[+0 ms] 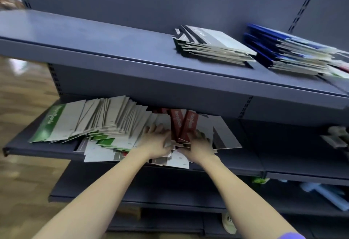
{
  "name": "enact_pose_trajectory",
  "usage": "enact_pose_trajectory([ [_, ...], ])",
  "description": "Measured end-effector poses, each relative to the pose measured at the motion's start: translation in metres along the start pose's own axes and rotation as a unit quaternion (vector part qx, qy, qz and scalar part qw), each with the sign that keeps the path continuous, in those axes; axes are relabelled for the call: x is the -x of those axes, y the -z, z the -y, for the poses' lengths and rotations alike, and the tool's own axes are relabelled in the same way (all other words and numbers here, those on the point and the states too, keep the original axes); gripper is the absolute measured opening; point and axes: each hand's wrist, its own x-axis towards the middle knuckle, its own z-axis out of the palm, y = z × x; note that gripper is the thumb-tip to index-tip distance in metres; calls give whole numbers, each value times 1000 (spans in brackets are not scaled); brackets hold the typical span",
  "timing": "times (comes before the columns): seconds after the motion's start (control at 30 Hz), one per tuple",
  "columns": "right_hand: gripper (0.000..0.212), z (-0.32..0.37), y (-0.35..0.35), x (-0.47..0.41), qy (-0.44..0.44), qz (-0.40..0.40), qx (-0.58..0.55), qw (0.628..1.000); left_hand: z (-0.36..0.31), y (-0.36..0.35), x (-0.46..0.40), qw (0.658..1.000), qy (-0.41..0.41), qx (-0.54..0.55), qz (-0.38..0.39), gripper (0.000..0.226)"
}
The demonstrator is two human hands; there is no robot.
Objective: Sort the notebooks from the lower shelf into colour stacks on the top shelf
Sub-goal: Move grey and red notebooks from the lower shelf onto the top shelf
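Note:
On the lower shelf (41, 151) lies a loose heap of notebooks: green-spined ones (56, 123) fanned out at the left, several red-spined ones (182, 123) in the middle. My left hand (156, 140) and my right hand (199, 144) lie on either side of the red notebooks, fingers curled round their near edges. On the top shelf (94, 50) stand two stacks: a black-spined stack (211, 46) and a blue-spined stack (289, 50) to its right.
The top shelf's front lip overhangs the back of the lower heap. Blurred items sit at the right end of the lower shelf (336, 138). Further shelves below hold a pale blue object (324, 193). Wood floor lies to the left.

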Motion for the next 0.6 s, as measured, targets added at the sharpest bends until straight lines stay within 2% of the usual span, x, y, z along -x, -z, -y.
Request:
enact_pose_trajectory([
  [0.1,88,3,4,-7,-4,-3,-6,1000,-2,-4,-4,1000,22,10,-11,73],
  [0.27,87,9,0,-13,-2,-34,55,998,-4,-13,-9,997,31,9,-64,62],
  [0.4,83,14,1,-21,19,-40,94,995,-4,-17,-9,996,29,10,-82,62],
  [0.6,73,12,14,-22,109,-37,206,972,-4,-19,-9,995,41,3,-92,65],
])
